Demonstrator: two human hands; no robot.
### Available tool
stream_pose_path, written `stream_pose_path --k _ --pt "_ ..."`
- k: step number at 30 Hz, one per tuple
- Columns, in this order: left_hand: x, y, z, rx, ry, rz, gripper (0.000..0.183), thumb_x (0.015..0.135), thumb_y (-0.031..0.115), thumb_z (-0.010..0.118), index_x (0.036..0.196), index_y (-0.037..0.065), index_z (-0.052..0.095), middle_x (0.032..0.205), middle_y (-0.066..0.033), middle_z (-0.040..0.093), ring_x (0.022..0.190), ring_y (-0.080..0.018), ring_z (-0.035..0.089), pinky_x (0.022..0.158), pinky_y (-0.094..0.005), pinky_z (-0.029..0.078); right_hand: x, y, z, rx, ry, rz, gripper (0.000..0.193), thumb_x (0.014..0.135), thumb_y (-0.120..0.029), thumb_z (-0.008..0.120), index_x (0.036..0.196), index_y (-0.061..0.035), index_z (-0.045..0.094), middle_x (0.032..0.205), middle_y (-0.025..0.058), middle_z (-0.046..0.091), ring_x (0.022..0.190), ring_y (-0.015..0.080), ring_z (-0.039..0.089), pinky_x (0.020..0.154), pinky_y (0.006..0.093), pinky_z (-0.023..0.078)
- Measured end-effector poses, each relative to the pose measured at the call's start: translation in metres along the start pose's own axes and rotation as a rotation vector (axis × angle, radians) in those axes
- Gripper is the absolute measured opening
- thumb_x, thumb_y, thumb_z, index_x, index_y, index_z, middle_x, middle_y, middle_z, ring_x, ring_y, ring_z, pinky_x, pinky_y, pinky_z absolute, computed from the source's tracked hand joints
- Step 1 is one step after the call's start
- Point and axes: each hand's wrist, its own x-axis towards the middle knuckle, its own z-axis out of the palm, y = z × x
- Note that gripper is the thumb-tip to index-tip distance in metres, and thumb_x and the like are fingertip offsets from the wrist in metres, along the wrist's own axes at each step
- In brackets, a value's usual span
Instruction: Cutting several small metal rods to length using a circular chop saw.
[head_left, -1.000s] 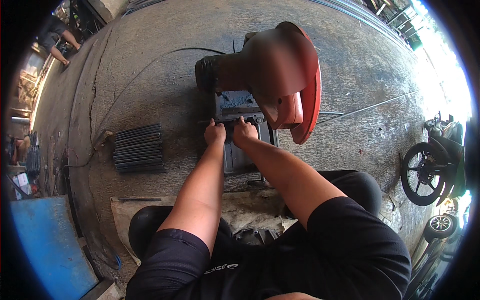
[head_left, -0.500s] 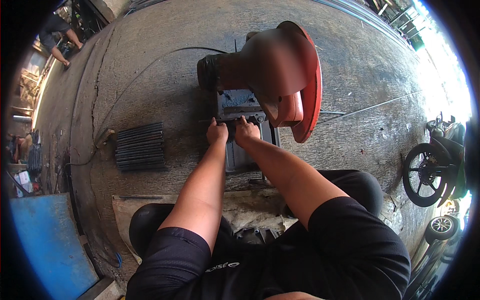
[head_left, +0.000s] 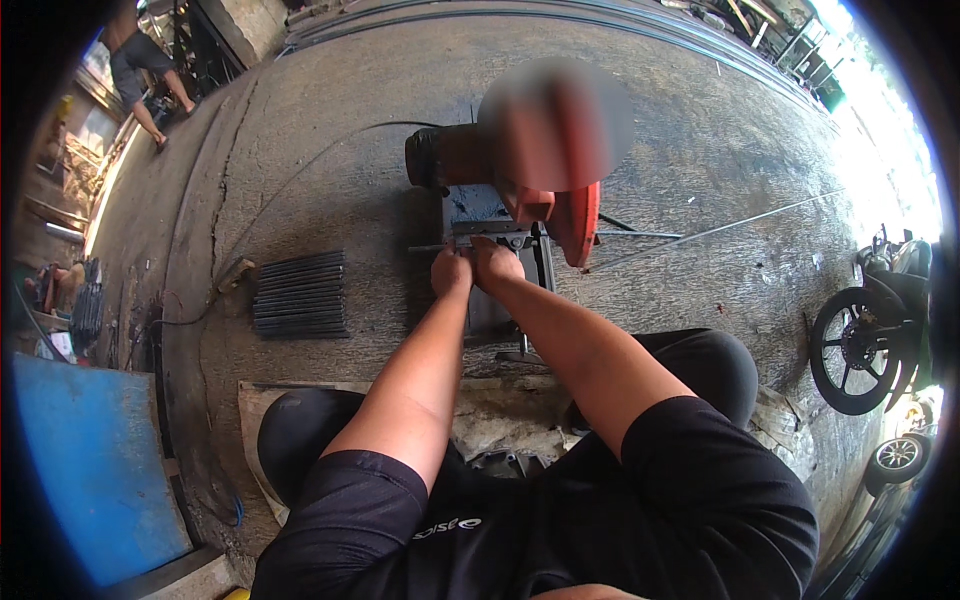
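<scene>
A red cut-off saw (head_left: 520, 200) with a round guard stands on a dark metal base in front of me; a blur covers its upper part. At the clamp (head_left: 490, 229) on its base, a thin metal rod (head_left: 424, 248) sticks out leftward. My left hand (head_left: 452, 271) is closed round the rod by the clamp's left part. Close beside it, my right hand (head_left: 497, 266) is closed at the clamp front, its fingertips mostly hidden. Whatever it grips cannot be made out.
A row of cut dark rods (head_left: 299, 294) lies left of the saw. Long thin rods (head_left: 740, 222) stretch over the floor to the right. A cable (head_left: 285, 190) curves behind the stack. A blue panel (head_left: 95, 460), a motorcycle wheel (head_left: 853, 350) and a person (head_left: 150, 75) stand farther out.
Both hands have drawn closer together, their fingers now curled in at the clamp. The red guard appears smaller and farther left. My view has shifted slightly, showing more of the person at far left.
</scene>
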Motion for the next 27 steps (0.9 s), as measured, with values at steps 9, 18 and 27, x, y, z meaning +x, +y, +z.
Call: stream_pose_path --k 9,18,27 --pt "-0.095 0.05 -0.008 0.225 -0.098 0.289 0.041 0.094 0.036 0.043 0.124 0.014 0.061 0.115 -0.0204 0.064 0.11 -0.038 0.059 0.093 -0.0462 0.047 -0.07 0.046 -0.024 -0.015 0.105 -0.036 0.044 0.097 -0.031 0.04 0.137 -0.0162 0.048 0.14 0.0056 0.05 0.122 0.0298 0.053 0.101 0.0405 0.044" --pt "-0.161 0.084 0.024 0.311 -0.205 0.414 0.043 0.099 0.039 0.033 0.119 0.015 0.062 0.114 -0.0216 0.063 0.107 -0.0388 0.06 0.092 -0.0484 0.047 -0.135 0.096 -0.061 0.034 0.248 -0.018 0.043 0.096 -0.03 0.043 0.137 -0.0173 0.049 0.139 0.0079 0.051 0.121 0.0304 0.054 0.101 0.0404 0.045" --pt "-0.152 0.119 0.063 0.252 -0.216 0.462 0.042 0.098 0.039 0.037 0.11 0.012 0.068 0.105 -0.0211 0.067 0.099 -0.0392 0.063 0.086 -0.0489 0.05 -0.126 0.132 -0.075 0.056 0.33 0.081 0.041 0.096 -0.025 0.042 0.133 -0.0106 0.053 0.135 0.0117 0.054 0.119 0.031 0.055 0.098 0.0403 0.046"
